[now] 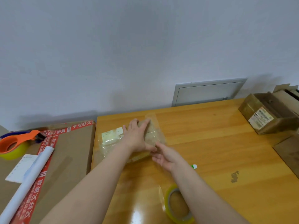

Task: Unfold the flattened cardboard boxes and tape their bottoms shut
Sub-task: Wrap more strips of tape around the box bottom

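A small cardboard box (113,136) with a pale label lies on the wooden table (218,151), wrapped across with clear tape. My left hand (137,136) lies flat on top of it, fingers straight, pressing the tape down. My right hand (165,156) is just right of the box's near corner, fingers loosely spread, touching the tape end there. A roll of clear yellowish tape (179,206) sits on the table near me, partly behind my right forearm, with a loose strip (155,196) beside it.
A large flat carton (69,159) with red printed tape lies left, carrying an orange tape dispenser (16,143), a white paper roll (27,185) and a slip. A taped box (267,113) and more cardboard stand at the far right. A small white-green thing (194,166) lies near my right wrist.
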